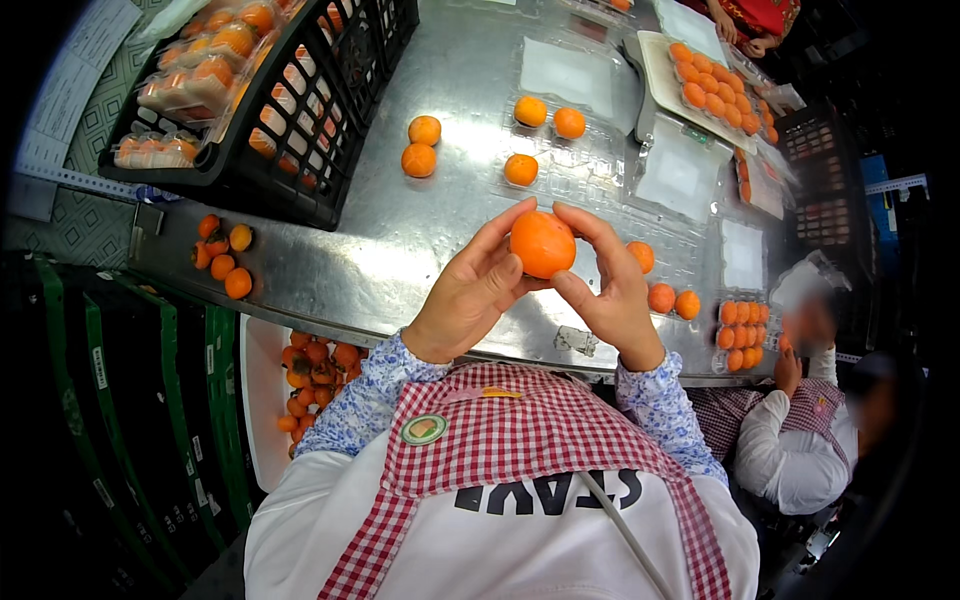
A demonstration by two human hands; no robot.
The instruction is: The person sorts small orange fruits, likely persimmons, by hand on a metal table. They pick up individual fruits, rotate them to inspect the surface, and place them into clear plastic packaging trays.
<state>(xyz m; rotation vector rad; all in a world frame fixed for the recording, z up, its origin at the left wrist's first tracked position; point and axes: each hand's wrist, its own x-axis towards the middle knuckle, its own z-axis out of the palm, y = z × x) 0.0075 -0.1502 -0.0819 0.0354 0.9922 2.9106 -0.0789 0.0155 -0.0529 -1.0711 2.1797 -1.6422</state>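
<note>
Between both hands I hold one orange persimmon (pixel 543 244) above the near part of a steel table (pixel 375 262). My left hand (pixel 480 281) cups it from the left with the thumb against its side. Fingers and thumb of my right hand (pixel 606 281) touch its right side. Beyond them, a clear plastic clamshell tray (pixel 577 169) lies open with a few persimmons (pixel 520 170) in its hollows. Two loose persimmons (pixel 418 160) rest to the left of that tray. More single persimmons (pixel 661 298) lie to the right of my right hand.
A black plastic crate (pixel 300 112) of packed persimmons stands at the left. Several persimmons (pixel 223 266) lie at the table's left end. Below the edge is a white tub (pixel 262 405) of persimmons, beside green-edged crates (pixel 161 360). A scale (pixel 646 97) bears a filled pack. Co-workers (pixel 795 435) are at the right.
</note>
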